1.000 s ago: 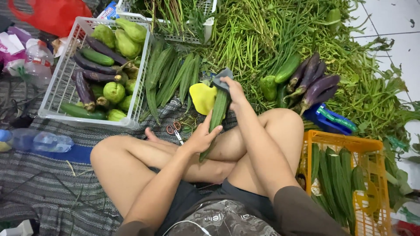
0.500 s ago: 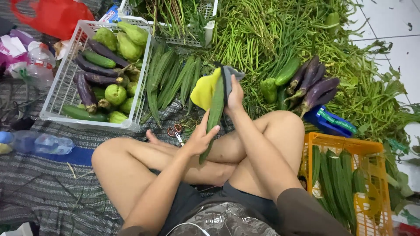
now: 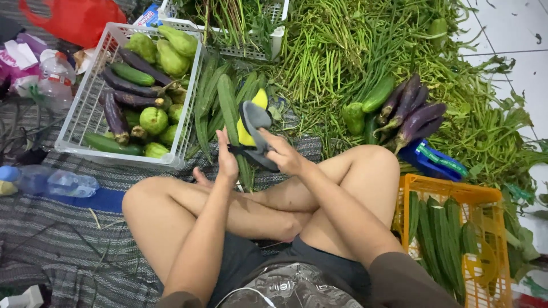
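The right hand (image 3: pixel 283 153) grips a grey and yellow peeler (image 3: pixel 254 128) by its handle, its head lifted just above the knees, while the left hand (image 3: pixel 227 157) closes round the near end of a long ridged gourd (image 3: pixel 231 111), which runs far and slightly left from it onto the striped mat (image 3: pixel 68 239). More ridged gourds lie just left of this one, beside a white basket (image 3: pixel 85 108) of aubergines, cucumbers and chayotes; to the right lie purple aubergines (image 3: pixel 414 114) amid long beans, and nearer, an orange crate (image 3: pixel 456 197) of gourds.
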